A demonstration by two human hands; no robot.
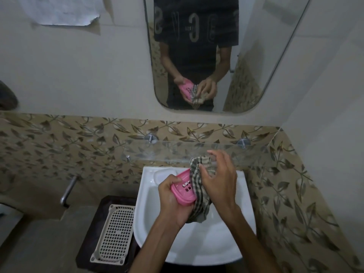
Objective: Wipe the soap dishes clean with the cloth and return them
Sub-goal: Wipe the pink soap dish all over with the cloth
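Over the white sink (226,245), my left hand (173,201) grips a pink soap dish (183,191) with small drain holes, tilted up on its edge. A checked cloth (201,186) drapes over the dish's right end and hangs down into the basin. My right hand (218,180) holds the cloth with curled fingers and presses it against the dish. The mirror (256,56) above repeats both hands, the dish and the cloth.
A glass shelf (254,152) on metal pegs runs along the wall just behind my hands. A beige perforated plastic tray (115,233) lies on a dark stand left of the sink. A metal tap handle (68,191) sticks out of the leaf-patterned tile wall at the left.
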